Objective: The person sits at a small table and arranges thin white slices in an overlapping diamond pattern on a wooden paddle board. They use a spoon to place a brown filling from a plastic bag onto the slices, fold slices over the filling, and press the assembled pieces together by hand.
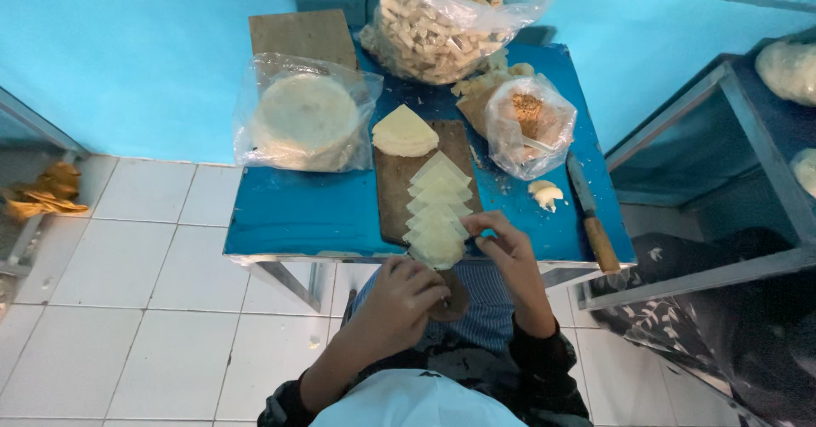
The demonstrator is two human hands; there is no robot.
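Note:
A row of pale triangular dough sheets [437, 210] overlaps along a brown wooden cutting board [393, 191] on a small blue table [297, 210]. A stack of quarter-round sheets [405, 132] lies at the board's far end. My right hand [503, 253] rests at the near end of the row, fingers touching the closest sheet. My left hand [406, 295] is just below the table edge, curled over a dark round thing that is mostly hidden.
A clear bag of round wrappers [306, 121] sits at the table's back left, a big bag of rolled pieces [446, 19] at the back, a small bag of brown filling [529, 121] to the right. A wooden-handled knife [592, 214] lies near the right edge. A metal rack [748, 138] stands beside.

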